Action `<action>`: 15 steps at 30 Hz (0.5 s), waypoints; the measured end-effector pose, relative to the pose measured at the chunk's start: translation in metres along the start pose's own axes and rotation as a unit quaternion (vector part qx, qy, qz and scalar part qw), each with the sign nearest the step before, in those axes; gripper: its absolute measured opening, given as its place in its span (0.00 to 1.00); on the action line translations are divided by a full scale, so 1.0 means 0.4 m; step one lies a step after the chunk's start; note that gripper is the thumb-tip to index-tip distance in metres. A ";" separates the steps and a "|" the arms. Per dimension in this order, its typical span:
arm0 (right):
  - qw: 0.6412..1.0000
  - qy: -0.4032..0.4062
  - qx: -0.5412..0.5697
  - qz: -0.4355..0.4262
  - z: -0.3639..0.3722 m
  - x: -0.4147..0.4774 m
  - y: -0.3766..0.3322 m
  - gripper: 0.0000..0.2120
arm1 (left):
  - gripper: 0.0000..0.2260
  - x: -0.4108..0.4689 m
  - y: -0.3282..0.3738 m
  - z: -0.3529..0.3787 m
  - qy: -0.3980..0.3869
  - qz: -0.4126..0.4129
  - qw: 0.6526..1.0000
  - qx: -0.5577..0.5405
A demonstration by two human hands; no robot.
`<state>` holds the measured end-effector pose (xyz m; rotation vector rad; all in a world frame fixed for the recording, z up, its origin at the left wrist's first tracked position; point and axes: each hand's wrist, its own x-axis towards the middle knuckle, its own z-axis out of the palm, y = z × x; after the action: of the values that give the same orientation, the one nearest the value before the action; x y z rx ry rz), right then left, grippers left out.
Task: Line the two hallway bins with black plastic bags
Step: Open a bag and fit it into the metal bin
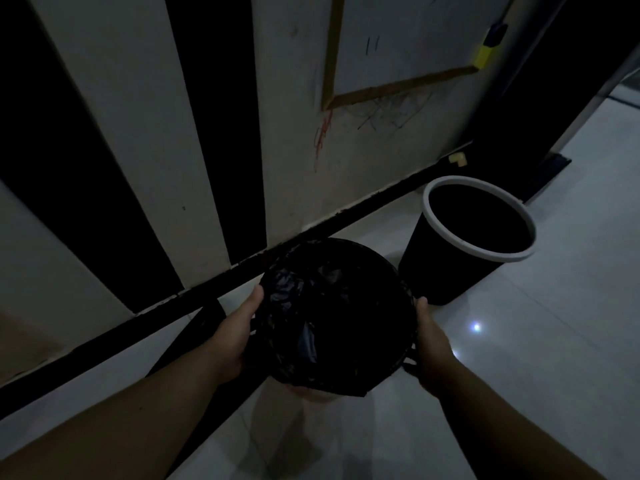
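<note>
Near bin (401,282), lower centre of frame: black bag (308,341) lies crumpled inside, its edge folded over the whole rim. My left hand (239,330) and right hand (431,344) grip opposite sides, thumbs along the rim, fingers hidden underneath. Second bin (446,271), centre right, stands on the floor (519,341) just beside, white rim bare.

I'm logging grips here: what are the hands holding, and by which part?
Both hands grip the bag-covered bin by opposite sides of its rim: left hand on the left, right hand on the right.
</note>
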<state>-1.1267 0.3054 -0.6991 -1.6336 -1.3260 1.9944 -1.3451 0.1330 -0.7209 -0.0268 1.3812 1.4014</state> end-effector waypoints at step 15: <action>0.982 0.006 -0.185 -0.024 0.070 -0.031 -0.020 0.11 | 0.28 0.017 -0.060 -0.302 0.077 0.049 0.875 0.475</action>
<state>-1.1496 0.2879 -0.6860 -1.7369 -1.7994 1.7845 -1.4081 0.0452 -0.7800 0.5929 2.1014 0.6713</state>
